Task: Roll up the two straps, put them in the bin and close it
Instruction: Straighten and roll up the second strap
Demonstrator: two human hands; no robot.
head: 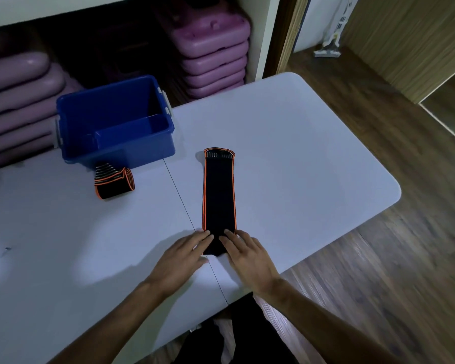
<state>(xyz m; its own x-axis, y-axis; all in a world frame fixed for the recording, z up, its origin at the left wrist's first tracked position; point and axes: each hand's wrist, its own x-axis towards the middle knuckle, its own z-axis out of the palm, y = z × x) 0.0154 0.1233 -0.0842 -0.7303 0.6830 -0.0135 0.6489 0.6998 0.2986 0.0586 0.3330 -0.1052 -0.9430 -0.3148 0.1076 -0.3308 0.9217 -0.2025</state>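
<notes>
A black strap with orange edging [219, 195] lies flat and stretched out on the white table [300, 158], running away from me. Its near end sits under my fingertips. My left hand [180, 258] and my right hand [247, 256] both press on that near end, fingers together and flat. A second strap of the same kind [114, 179] lies rolled up to the left, just in front of the open blue bin [116, 119]. The bin looks empty and no lid is in view.
The table's right edge and rounded corner drop to a wooden floor [378, 271]. Behind the table, shelves hold stacked purple step platforms [213, 56]. A seam [179, 195] runs across the tabletop beside the flat strap.
</notes>
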